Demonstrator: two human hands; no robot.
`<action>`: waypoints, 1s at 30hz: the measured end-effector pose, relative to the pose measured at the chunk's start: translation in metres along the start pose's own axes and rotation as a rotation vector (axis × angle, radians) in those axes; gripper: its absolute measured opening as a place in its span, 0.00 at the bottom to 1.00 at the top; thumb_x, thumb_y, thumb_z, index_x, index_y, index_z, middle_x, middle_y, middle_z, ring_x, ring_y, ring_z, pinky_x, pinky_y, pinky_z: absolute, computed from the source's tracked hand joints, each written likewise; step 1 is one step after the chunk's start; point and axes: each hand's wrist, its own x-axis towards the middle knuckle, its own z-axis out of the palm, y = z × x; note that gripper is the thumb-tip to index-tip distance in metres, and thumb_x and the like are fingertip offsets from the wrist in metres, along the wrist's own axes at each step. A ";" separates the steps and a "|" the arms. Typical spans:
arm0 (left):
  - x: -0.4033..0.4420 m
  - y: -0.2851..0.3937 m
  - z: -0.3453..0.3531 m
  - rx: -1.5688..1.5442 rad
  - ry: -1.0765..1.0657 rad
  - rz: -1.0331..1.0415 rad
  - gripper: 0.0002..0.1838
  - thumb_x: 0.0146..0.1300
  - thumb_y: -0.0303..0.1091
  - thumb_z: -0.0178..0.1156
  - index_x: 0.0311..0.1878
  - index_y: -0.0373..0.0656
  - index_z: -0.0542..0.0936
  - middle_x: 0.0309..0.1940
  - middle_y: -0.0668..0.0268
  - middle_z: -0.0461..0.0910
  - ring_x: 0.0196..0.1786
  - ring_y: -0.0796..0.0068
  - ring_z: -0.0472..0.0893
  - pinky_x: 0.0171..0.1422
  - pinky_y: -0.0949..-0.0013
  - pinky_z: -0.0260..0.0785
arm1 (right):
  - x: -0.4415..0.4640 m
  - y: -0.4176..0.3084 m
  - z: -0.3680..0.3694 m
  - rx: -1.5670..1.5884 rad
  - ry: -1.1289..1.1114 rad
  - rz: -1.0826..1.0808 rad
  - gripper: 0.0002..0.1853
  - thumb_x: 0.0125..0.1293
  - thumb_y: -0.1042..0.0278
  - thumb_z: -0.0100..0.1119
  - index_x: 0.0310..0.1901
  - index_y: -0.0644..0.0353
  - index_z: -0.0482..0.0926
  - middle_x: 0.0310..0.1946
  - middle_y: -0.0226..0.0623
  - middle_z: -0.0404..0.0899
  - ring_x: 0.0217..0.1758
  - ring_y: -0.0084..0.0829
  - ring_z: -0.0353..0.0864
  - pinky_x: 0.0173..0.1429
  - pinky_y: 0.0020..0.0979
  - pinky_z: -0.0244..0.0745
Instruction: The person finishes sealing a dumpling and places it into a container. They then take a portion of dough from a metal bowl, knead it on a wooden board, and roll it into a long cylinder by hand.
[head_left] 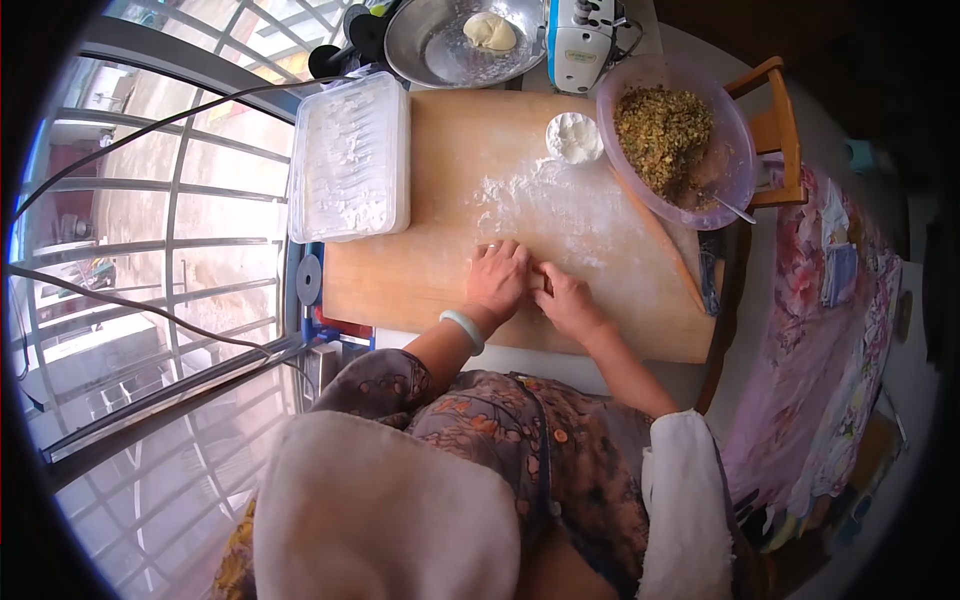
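Beside barred window [168, 215], floured board [455, 165] under hands [498, 278].

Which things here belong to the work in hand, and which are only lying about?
Probably in use:
- floured wooden board
- small round cup of white flour
- long thin wooden stick
- pinkish plastic bowl, chopped filling
- round steel bowl, pale dough
- clear rectangular plastic box

Probably just lying about:
- pink floral cloth
- white-blue appliance
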 end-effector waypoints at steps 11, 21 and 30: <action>0.065 -0.009 -0.001 -0.163 0.029 -0.055 0.11 0.68 0.39 0.53 0.37 0.44 0.80 0.37 0.57 0.83 0.45 0.53 0.81 0.56 0.53 0.67 | 0.045 -0.015 -0.017 0.129 0.000 0.314 0.15 0.69 0.61 0.64 0.38 0.66 0.75 0.25 0.47 0.83 0.20 0.35 0.85 0.28 0.38 0.80; 0.044 -0.005 -0.042 -0.192 -0.074 -0.067 0.23 0.76 0.52 0.48 0.39 0.42 0.81 0.31 0.50 0.84 0.37 0.45 0.83 0.43 0.47 0.74 | -0.006 0.001 0.025 -0.178 0.281 -0.189 0.08 0.69 0.69 0.58 0.44 0.60 0.71 0.32 0.54 0.81 0.38 0.55 0.83 0.41 0.50 0.77; -0.048 0.002 0.006 -0.049 0.090 0.054 0.09 0.59 0.40 0.60 0.41 0.50 0.80 0.44 0.65 0.79 0.54 0.60 0.76 0.59 0.56 0.63 | -0.055 0.001 0.031 -0.011 0.125 -0.191 0.11 0.65 0.73 0.61 0.47 0.57 0.72 0.38 0.49 0.82 0.42 0.53 0.83 0.43 0.47 0.78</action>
